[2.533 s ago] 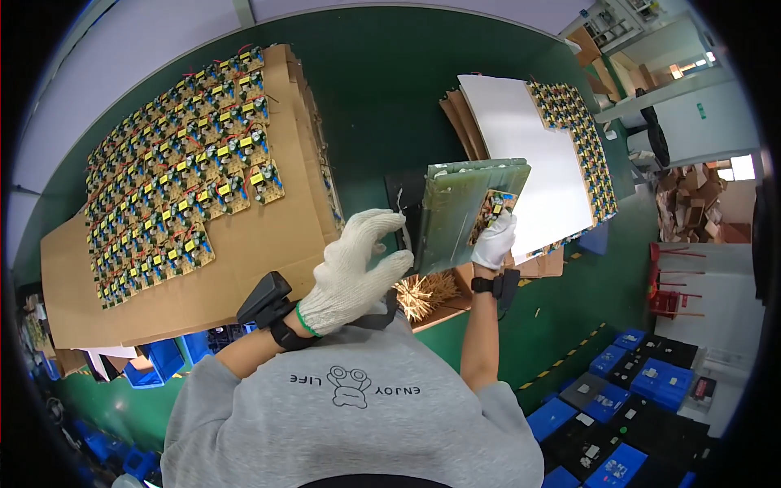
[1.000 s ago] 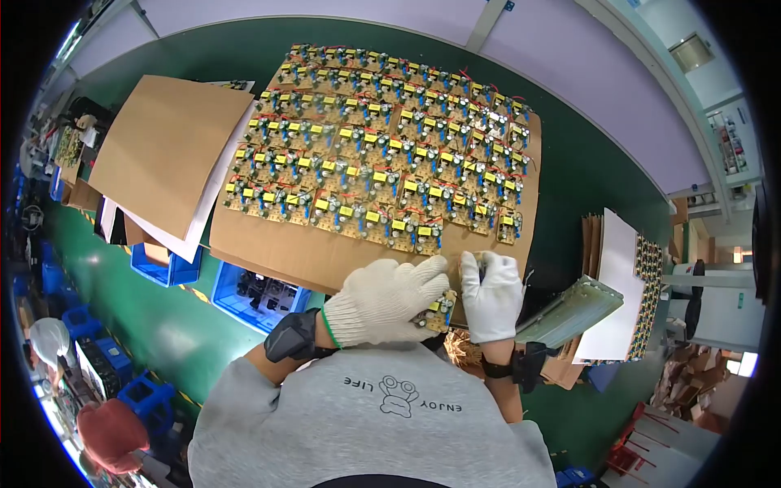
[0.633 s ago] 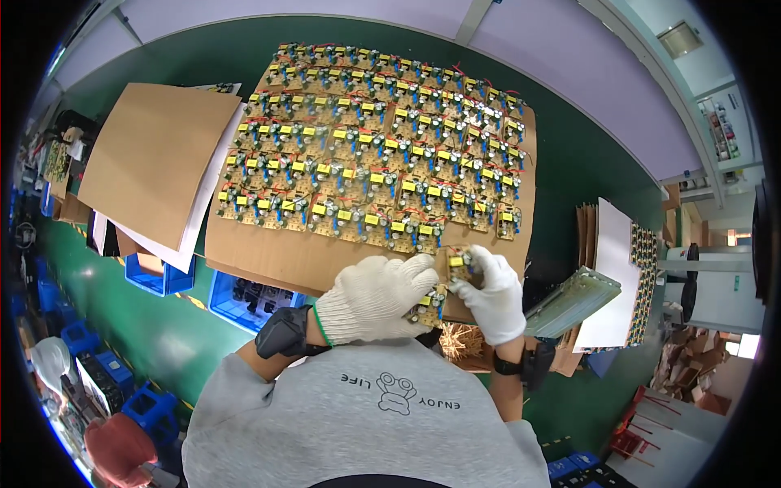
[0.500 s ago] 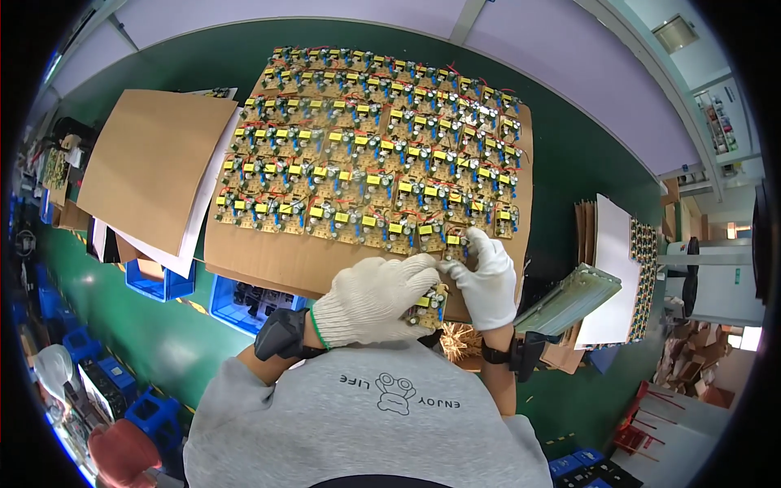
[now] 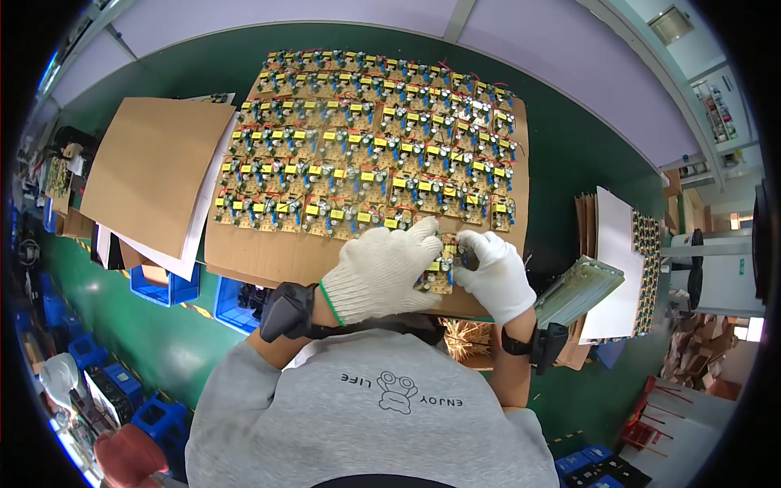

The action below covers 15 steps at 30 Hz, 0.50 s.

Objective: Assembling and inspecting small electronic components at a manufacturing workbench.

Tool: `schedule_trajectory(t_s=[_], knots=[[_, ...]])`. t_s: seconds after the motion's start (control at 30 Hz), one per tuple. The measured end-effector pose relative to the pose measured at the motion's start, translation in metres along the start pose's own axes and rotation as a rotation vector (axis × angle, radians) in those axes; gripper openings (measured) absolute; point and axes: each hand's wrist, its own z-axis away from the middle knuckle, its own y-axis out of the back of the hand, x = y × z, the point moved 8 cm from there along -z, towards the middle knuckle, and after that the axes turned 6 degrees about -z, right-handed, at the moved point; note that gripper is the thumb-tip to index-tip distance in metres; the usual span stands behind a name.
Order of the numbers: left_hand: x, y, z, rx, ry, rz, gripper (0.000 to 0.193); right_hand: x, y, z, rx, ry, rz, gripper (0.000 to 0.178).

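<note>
My left hand [image 5: 381, 275], in a cream knitted glove with a green cuff edge, is closed on the left side of a small tan circuit board [image 5: 440, 281]. The board carries a yellow block and blue and green parts. At its right edge, my right hand [image 5: 498, 278], in a white glove, pinches with thumb and forefinger; a dark part shows between those fingers. Both hands are over the near edge of a cardboard sheet [image 5: 260, 262]. On that sheet, rows of similar circuit boards [image 5: 368, 177] with red wires lie just beyond my fingers.
A tan cardboard sheet [image 5: 154, 175] lies over white sheets on the left. Blue bins [image 5: 163, 286] stand below the bench edge. To the right are a greenish translucent slab [image 5: 582, 291], a white sheet [image 5: 608, 268] and further boards [image 5: 646, 268]. A bundle of pale sticks [image 5: 466, 338] shows below my hands.
The board in my left hand has moved up and away from my body. My right hand has drawn back from the front row to this board's right edge.
</note>
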Motion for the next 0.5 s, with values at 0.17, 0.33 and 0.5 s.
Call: schedule_trajectory(t_s=[0.17, 0.33, 0.5], knots=[[0.005, 0.003, 0.002, -0.005, 0.015, -0.002, 0.048, 0.005, -0.004, 0.003, 0.050, 0.036, -0.042, 0.044], [0.002, 0.002, 0.000, -0.028, 0.038, -0.015, 0.048, -0.003, -0.007, -0.006, 0.062, 0.085, 0.035, 0.048], [0.002, 0.011, 0.001, -0.038, 0.035, 0.031, 0.053, -0.007, -0.002, -0.006, 0.155, 0.076, 0.063, 0.044]])
